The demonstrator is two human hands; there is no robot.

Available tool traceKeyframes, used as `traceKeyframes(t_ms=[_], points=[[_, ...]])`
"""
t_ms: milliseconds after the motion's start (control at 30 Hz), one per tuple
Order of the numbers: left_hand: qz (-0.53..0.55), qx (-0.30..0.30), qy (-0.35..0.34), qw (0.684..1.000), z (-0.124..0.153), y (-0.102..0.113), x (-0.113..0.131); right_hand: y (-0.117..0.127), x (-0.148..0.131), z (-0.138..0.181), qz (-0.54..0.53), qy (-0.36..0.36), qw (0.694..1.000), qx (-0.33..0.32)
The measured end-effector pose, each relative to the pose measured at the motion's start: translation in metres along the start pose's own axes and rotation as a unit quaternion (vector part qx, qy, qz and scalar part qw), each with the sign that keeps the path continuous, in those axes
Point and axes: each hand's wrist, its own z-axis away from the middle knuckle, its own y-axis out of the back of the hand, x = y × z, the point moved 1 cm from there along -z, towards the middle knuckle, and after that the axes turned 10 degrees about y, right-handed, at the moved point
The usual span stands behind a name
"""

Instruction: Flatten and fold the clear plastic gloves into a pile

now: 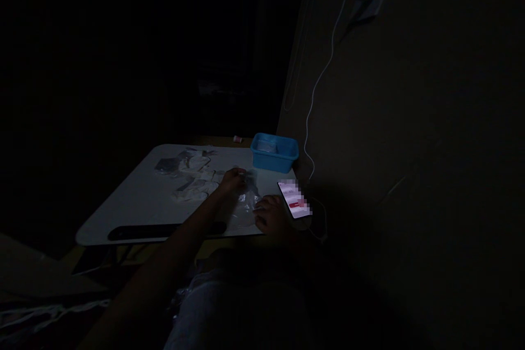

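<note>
The scene is very dark. A clear, crinkled plastic bag (248,201) lies on the white table, between my two hands. My left hand (233,181) is closed at the bag's far edge, its fingers pinched together. On the near right side, my right hand (271,214) has curled fingers closed on the bag's edge; the exact grip is hard to make out. Left of my left hand lie several white items in clear wrapping (192,178), too dim to name.
A blue plastic basket (274,162) with something pale inside stands at the table's back right corner. A lit phone (294,199) lies at the right edge. A black slot or strip (143,231) runs along the white table's (135,197) front. A white cable (314,93) hangs along the wall.
</note>
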Motion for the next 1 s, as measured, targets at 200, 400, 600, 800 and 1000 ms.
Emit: traceKeyframes(t_ms=[200, 400, 600, 800, 1000], points=[[-0.01, -0.01, -0.026, 1.0, 0.002, -0.001, 0.005, 0.0, -0.002, 0.0, -0.004, -0.004, 1.0, 0.005], [-0.046, -0.002, -0.034, 0.998, 0.002, 0.004, 0.011, 0.001, -0.003, 0.002, 0.001, -0.011, 1.0, 0.016], [-0.079, -0.007, -0.012, 0.997, 0.0, -0.007, 0.015, 0.003, -0.005, 0.0, 0.037, -0.044, 0.998, 0.022], [-0.083, -0.034, -0.008, 0.996, 0.006, -0.023, 0.016, -0.002, -0.005, -0.003, 0.093, -0.081, 0.992, 0.023], [-0.076, -0.041, -0.022, 0.996, 0.007, -0.026, 0.02, -0.006, -0.002, -0.003, 0.087, -0.1, 0.991, 0.009]])
